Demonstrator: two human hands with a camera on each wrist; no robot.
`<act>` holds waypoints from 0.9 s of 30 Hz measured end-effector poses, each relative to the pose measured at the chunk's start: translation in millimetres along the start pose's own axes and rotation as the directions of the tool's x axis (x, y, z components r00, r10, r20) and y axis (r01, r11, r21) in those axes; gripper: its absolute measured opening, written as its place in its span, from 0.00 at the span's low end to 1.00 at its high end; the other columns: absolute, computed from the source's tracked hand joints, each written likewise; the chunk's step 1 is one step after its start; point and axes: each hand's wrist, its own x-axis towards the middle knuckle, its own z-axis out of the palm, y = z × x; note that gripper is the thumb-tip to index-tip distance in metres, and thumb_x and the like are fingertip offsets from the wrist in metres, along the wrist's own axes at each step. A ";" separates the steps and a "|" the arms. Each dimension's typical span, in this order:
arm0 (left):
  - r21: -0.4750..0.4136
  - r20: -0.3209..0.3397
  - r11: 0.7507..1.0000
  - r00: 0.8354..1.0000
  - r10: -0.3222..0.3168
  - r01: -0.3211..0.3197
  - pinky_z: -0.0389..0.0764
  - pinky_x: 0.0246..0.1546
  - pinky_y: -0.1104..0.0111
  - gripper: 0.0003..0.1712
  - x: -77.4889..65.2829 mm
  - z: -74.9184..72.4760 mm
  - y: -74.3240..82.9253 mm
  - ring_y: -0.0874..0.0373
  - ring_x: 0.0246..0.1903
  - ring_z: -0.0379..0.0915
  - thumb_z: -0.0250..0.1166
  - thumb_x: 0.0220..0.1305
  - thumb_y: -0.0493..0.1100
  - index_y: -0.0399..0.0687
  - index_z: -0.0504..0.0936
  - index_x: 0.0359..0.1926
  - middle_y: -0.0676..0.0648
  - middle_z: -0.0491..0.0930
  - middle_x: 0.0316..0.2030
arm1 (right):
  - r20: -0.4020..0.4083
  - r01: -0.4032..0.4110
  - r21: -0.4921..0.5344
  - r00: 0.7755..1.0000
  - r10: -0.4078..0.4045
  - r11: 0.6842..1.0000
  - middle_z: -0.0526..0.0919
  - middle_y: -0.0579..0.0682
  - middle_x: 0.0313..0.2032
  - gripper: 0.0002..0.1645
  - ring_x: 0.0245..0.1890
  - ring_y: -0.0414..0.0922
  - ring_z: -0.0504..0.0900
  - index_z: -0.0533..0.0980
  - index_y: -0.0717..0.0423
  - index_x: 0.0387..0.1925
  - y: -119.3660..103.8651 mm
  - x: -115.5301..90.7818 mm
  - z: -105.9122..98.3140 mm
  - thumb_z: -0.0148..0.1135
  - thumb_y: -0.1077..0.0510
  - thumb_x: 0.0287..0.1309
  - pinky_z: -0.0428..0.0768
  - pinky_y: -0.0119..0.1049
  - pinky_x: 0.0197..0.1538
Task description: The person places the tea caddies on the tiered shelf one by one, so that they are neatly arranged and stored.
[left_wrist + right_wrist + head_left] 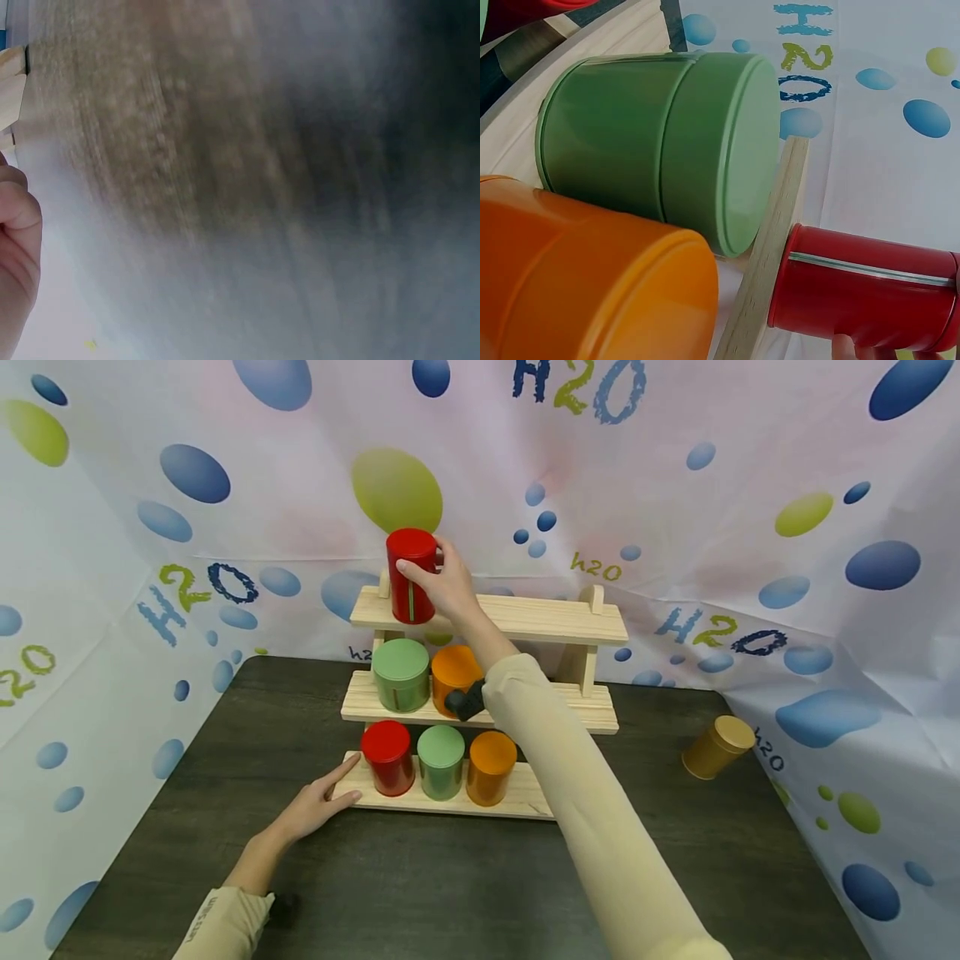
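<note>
My right hand (448, 585) grips a red canister (408, 547) at the left end of the top tier of a wooden three-tier rack (532, 617). In the right wrist view, the canister's base meets the top board, and fingertips (843, 346) show along its side. My left hand (318, 803) touches the left end of the bottom board, thumb and forefinger extended. On the middle tier stand a wide green canister (401, 672) and an orange canister (455, 667), the latter partly behind my right wrist. The bottom tier bears a red canister (387, 758), a green canister (441, 762) and an orange canister (491, 768).
A gold canister (717, 747) stands apart on the dark tabletop (420, 877), right of the rack. Behind and at both sides hangs a white sheet (495, 468) with blue and green spots. My right forearm crosses in front of the rack's right half.
</note>
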 end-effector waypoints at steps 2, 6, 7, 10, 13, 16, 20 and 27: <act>0.000 -0.003 1.000 1.000 -0.007 0.007 0.60 0.55 0.41 0.39 -0.2 -0.5 0.4 0.35 0.62 0.52 0.58 0.63 0.52 0.46 0.53 0.70 0.34 0.53 0.66 | 0.001 0.002 0.004 1.000 -0.002 1.000 0.70 0.50 0.55 0.38 0.51 0.44 0.69 0.58 0.52 0.65 0.3 0.6 1.1 0.61 0.50 0.56 0.74 0.39 0.50; 0.014 -0.004 1.000 1.000 -0.001 0.001 0.61 0.54 0.41 0.39 -1.0 -1.3 1.4 0.34 0.62 0.53 0.57 0.63 0.52 0.46 0.53 0.70 0.32 0.53 0.65 | 0.015 0.003 0.025 1.000 -0.003 1.000 0.70 0.53 0.54 0.37 0.51 0.46 0.70 0.57 0.54 0.66 2.7 -0.7 3.0 0.59 0.54 0.58 0.73 0.39 0.53; 0.013 -0.005 1.000 1.000 0.001 -0.001 0.61 0.54 0.41 0.39 -1.1 -1.3 1.8 0.34 0.62 0.54 0.57 0.63 0.52 0.46 0.53 0.70 0.33 0.54 0.65 | 0.017 0.002 0.030 1.000 -0.003 1.000 0.70 0.54 0.54 0.36 0.51 0.46 0.70 0.56 0.55 0.66 3.5 -1.3 3.2 0.59 0.55 0.58 0.72 0.40 0.53; 0.017 -0.005 1.000 1.000 0.007 -0.007 0.62 0.54 0.42 0.38 -1.4 -1.2 2.7 0.34 0.62 0.54 0.57 0.63 0.51 0.47 0.53 0.70 0.32 0.54 0.65 | 0.024 0.003 0.036 1.000 -0.003 0.999 0.70 0.55 0.53 0.36 0.50 0.47 0.70 0.56 0.55 0.66 6.1 -1.1 4.0 0.58 0.57 0.59 0.72 0.40 0.54; 0.008 -0.014 1.000 1.000 0.015 -0.015 0.62 0.54 0.42 0.37 -1.9 -0.6 3.8 0.35 0.62 0.54 0.58 0.63 0.50 0.47 0.54 0.69 0.33 0.54 0.65 | 0.024 0.011 0.028 1.000 -0.011 1.000 0.70 0.55 0.53 0.36 0.50 0.48 0.70 0.56 0.55 0.66 7.0 0.5 5.2 0.58 0.58 0.59 0.72 0.40 0.54; 0.000 -0.017 1.000 1.000 0.025 -0.025 0.62 0.54 0.42 0.37 -2.4 0.5 4.4 0.35 0.62 0.54 0.58 0.63 0.49 0.46 0.54 0.69 0.33 0.54 0.65 | 0.022 0.007 0.009 1.000 -0.008 1.000 0.70 0.55 0.54 0.36 0.51 0.48 0.70 0.56 0.55 0.66 6.9 2.2 6.3 0.57 0.58 0.59 0.71 0.39 0.54; 0.004 -0.011 1.000 1.000 0.012 -0.012 0.62 0.55 0.43 0.37 -2.2 2.5 4.1 0.36 0.62 0.54 0.58 0.63 0.50 0.46 0.54 0.69 0.33 0.54 0.65 | 0.024 -0.003 -0.009 1.000 0.003 1.000 0.69 0.55 0.54 0.36 0.52 0.48 0.70 0.55 0.55 0.67 8.0 3.0 6.6 0.57 0.59 0.60 0.70 0.40 0.56; 0.013 -0.013 1.000 1.000 -0.013 0.013 0.62 0.55 0.42 0.38 -1.4 -0.4 3.4 0.35 0.62 0.55 0.58 0.63 0.51 0.46 0.54 0.69 0.33 0.55 0.65 | 0.059 -0.031 0.006 0.998 0.031 0.999 0.66 0.55 0.60 0.39 0.58 0.49 0.66 0.51 0.53 0.68 8.7 0.8 -0.1 0.56 0.57 0.60 0.65 0.40 0.61</act>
